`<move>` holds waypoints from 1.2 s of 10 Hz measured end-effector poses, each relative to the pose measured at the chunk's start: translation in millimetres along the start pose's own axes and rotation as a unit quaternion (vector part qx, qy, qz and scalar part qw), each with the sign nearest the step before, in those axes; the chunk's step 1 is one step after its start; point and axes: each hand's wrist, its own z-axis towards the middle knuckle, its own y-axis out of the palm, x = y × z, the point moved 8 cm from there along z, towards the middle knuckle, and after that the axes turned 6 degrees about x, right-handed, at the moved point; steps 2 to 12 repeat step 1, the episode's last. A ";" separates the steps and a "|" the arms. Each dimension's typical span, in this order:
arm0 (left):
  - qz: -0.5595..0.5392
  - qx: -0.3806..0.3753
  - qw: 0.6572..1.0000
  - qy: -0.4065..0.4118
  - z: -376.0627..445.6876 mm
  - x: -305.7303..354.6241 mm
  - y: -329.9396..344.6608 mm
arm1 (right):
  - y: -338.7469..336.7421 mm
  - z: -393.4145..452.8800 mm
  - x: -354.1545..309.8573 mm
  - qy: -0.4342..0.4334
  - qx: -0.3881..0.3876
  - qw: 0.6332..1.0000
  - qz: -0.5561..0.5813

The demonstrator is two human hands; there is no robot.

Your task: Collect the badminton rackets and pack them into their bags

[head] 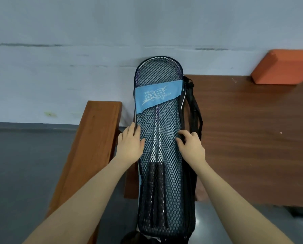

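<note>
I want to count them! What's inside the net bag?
Through the mesh bag two rackets show: two dark handles side by side, two thin shafts. The blue label hides part of the heads.

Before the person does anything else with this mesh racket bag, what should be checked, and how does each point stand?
1. Rackets inside the mesh bag: ok, two shafts and two dark handles show through the mesh.
2. Racket heads seated at the top end: ok, a strung head fills it.
3. Left hand on the bag's left edge: ok, resting flat.
4. Right hand on the right edge: ok, fingers curled at the seam.
5. Zip or opening closed: cannot tell, no closure is clearly visible.
6. Black strap free of the opening: cannot tell; it hangs along the right side.
</note>
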 end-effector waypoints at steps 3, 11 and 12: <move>-0.026 0.012 1.000 -0.011 -10.4 1.7 -12.1 | -11.1 -1.0 -2.5 -0.012 -0.004 1.000 -0.013; -0.026 0.012 1.000 -0.011 -10.4 1.7 -12.1 | -11.1 -1.0 -2.5 -0.012 -0.004 1.000 -0.013; -0.026 0.012 1.000 -0.011 -10.4 1.7 -12.1 | -11.1 -1.0 -2.5 -0.012 -0.004 1.000 -0.013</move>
